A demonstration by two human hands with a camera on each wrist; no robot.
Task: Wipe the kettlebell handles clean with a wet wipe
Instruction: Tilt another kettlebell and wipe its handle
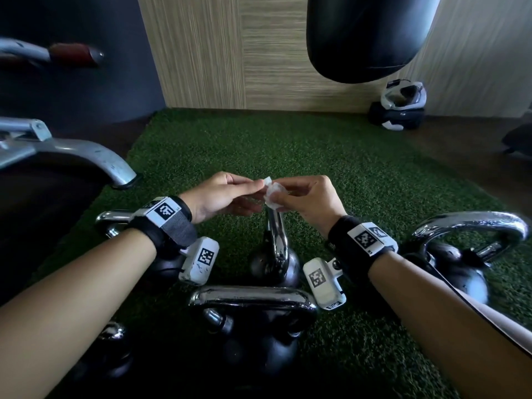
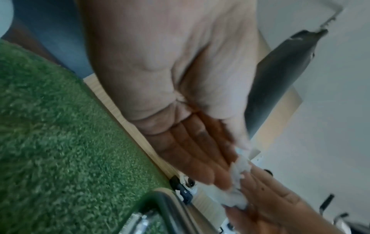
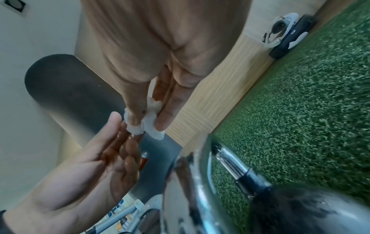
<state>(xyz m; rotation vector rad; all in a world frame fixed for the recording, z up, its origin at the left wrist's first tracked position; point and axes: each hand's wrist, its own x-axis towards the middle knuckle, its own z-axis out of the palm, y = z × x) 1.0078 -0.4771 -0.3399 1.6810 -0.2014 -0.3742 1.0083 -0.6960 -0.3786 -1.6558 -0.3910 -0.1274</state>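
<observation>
While pinched: wet wipe point(image 1: 273, 194) between fingers point(image 1: 283, 200)

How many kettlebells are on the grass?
5: one far left behind the left wrist, one in the middle, one nearest, one right, one bottom left, mostly hidden. More may be hidden.

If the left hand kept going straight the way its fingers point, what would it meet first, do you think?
Probably the wipe it already pinches, then the right hand just behind it.
</observation>
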